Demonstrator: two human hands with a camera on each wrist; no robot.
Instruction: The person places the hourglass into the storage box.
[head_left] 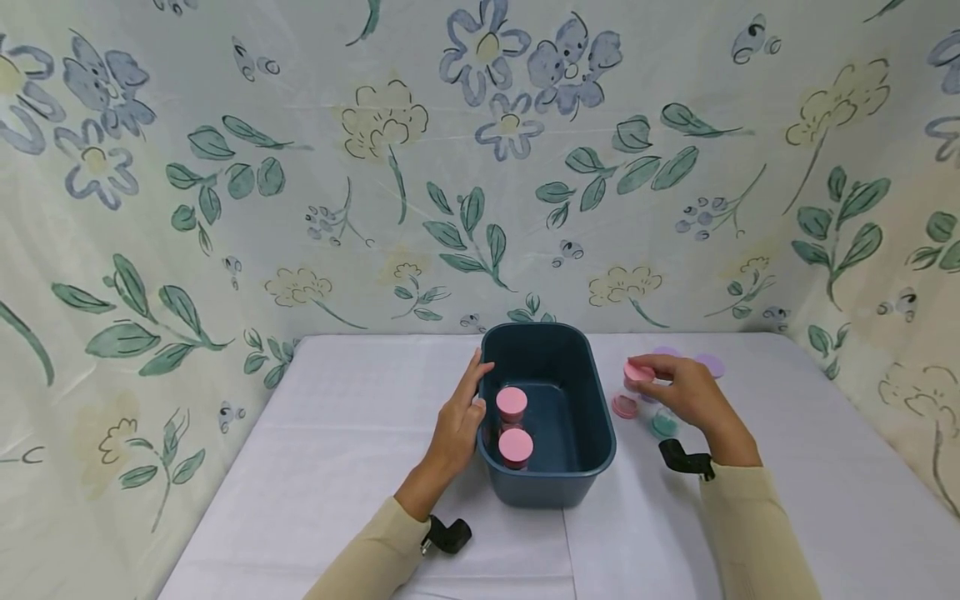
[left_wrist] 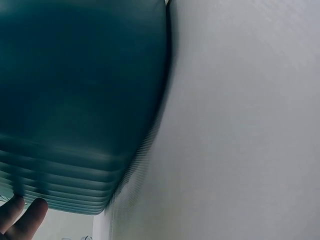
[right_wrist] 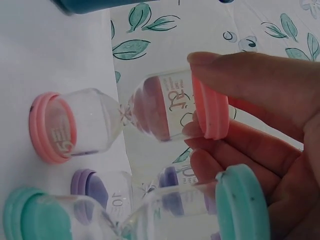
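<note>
A pink sand timer (right_wrist: 155, 107) with a clear glass body stands upright on the table, my right hand (head_left: 693, 396) pinching its top cap between thumb and fingers. Beside it in the right wrist view is a teal sand timer (right_wrist: 242, 205), with a purple sand timer (right_wrist: 102, 192) behind. My left hand (head_left: 453, 425) rests along the left side of a dark blue bin (head_left: 543, 492), its fingers mostly straight. In the left wrist view two fingertips (left_wrist: 35, 210) touch the bin's ribbed outer wall. Inside the bin are two pink-capped timers (head_left: 512, 402), near its left wall.
More purple-capped timers (head_left: 709, 364) stand behind the right hand, close to the table's back edge. A white cloth covers the table (head_left: 345, 433). Floral fabric (head_left: 450, 167) hangs behind and at both sides.
</note>
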